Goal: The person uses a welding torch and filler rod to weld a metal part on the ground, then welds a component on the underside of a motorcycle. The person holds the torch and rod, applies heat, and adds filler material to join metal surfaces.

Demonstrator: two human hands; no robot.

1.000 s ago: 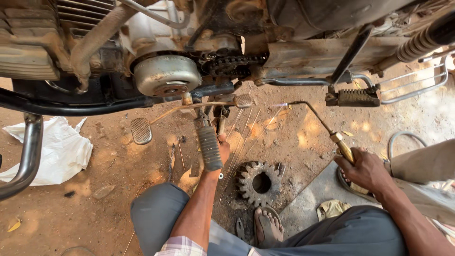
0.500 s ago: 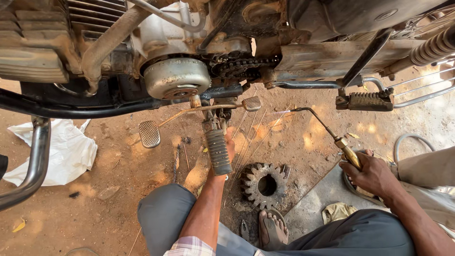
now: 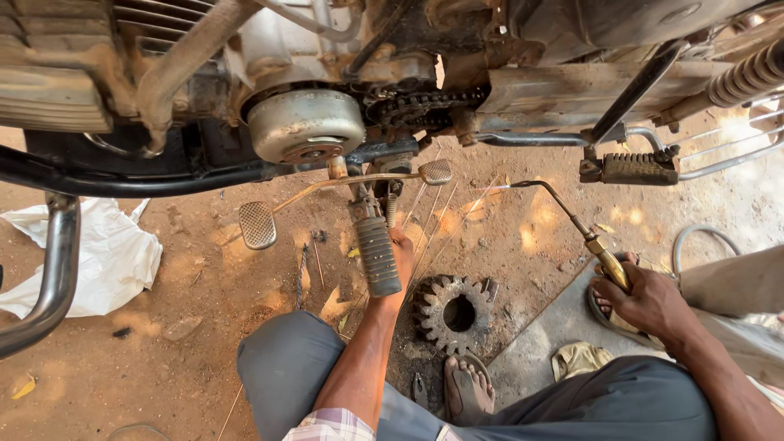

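Two hands work under a motorcycle (image 3: 343, 73).
The left hand (image 3: 398, 260) closes on the ribbed footpeg (image 3: 377, 255), with the sprocket (image 3: 452, 312) just right of it on the ground; the right hand (image 3: 645, 298) grips the brass nozzle tool (image 3: 600, 253).

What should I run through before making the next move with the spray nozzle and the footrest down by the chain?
1. Left hand gripping the ribbed footrest: ok, fingers wrap behind it.
2. Right hand holding the brass nozzle tool: ok, closed on its handle.
3. Nozzle tip aimed at the chain: not ok, it sits low on the ground side, apart from the chain.
4. Loose sprocket out of the way: cannot tell, it lies close beside the left forearm.
5. Bare foot in its sandal, away from the sprocket: not ok, right next to it.
6. Hose free of kinks: cannot tell, mostly hidden.
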